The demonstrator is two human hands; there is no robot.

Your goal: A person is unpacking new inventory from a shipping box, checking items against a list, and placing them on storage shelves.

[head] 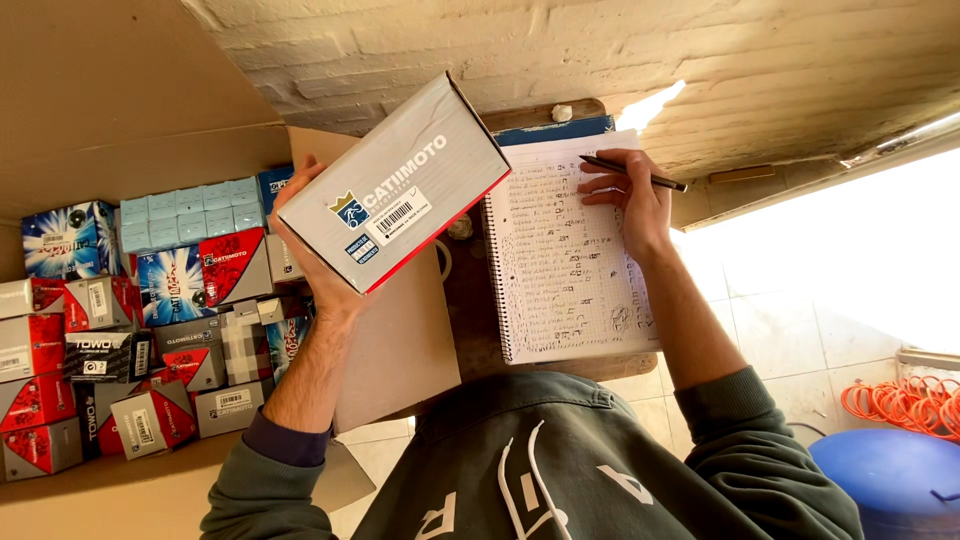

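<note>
My left hand (318, 262) holds up a grey cardboard box (400, 180) with a red edge and a barcode label, tilted in front of me. My right hand (625, 195) grips a dark pen (632, 173) and rests on a spiral-bound squared notebook (565, 260) covered in handwritten lines. The notebook lies on a small wooden surface (470, 310) between my arms. My grey-green sweatshirt fills the bottom of the view.
A large open carton (120, 110) on the left holds several small red, grey and blue product boxes (150, 330). A white painted brick wall (600, 50) stands ahead. An orange coiled hose (905, 400) and a blue drum (885, 480) sit at the lower right on a tiled floor.
</note>
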